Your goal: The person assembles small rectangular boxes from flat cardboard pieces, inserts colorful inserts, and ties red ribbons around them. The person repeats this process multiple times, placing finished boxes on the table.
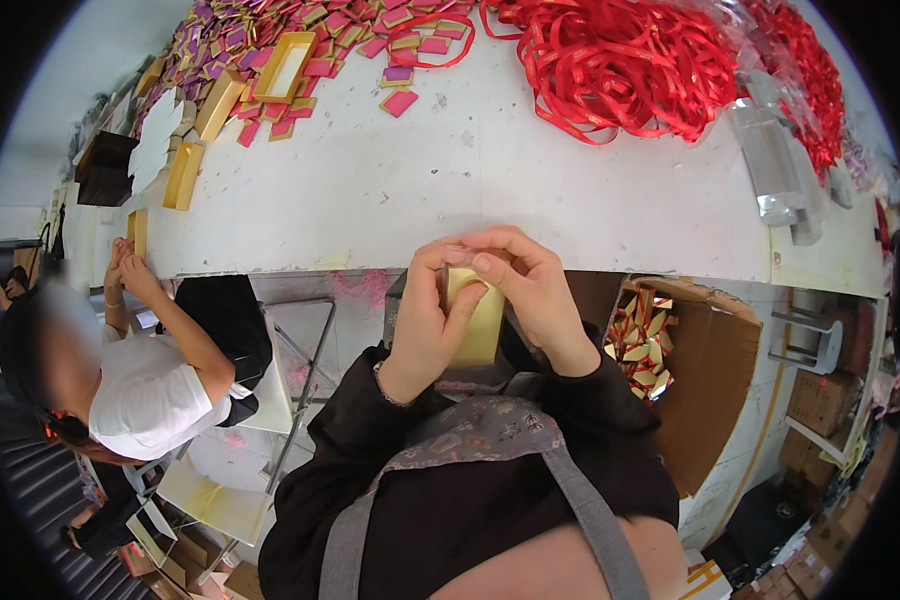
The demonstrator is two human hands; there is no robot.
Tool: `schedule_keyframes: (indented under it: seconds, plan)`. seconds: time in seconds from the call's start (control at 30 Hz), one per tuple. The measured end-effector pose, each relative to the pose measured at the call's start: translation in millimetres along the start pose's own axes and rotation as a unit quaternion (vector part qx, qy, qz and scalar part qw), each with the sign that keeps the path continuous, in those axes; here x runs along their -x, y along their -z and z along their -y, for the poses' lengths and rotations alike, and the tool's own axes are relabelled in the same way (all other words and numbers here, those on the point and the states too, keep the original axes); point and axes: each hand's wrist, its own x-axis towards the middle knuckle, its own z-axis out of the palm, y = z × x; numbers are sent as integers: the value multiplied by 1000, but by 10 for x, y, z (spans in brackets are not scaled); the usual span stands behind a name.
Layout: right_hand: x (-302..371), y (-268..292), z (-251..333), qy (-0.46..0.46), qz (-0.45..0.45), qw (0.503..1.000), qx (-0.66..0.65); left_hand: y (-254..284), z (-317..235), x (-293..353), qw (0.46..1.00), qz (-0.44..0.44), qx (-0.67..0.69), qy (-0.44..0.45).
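Note:
A small gold box [482, 338] is held between my hands, just at the near edge of the white table [420, 190]. My left hand [422, 325] is closed on its left side, with the thumb lying along the gold face. From the right, my right hand [532, 300] wraps round the box's upper end, its thumb and fingers meeting those of the left. The fingers cover that end, so I cannot see what they do there.
Red ribbon [625, 70] lies heaped at the far right, beside silver packets [765, 165]. Many pink and purple pieces [400, 102] and open gold trays [286, 68] are at the far left. A carton [710, 390] of gold boxes stands to my right; a co-worker [155, 385] sits left.

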Motion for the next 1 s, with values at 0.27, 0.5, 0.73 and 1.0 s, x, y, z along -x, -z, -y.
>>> schedule_keyframes:
  seconds: [0.27,0.5,0.73,1.0]
  plan:
    - [29,58,240,41,80,978,191,151,-119,29,998,18,56,38]
    - [216,-17,397,201,166,909,326,352,-126,56,993,47,-42,-100]
    - [-163,-469,486,421,428,725,337,792,-127,-149,895,-12,377,238]
    - [-515,-918,560,309,601,670,307,1169,-73,201,854,14,443,271]
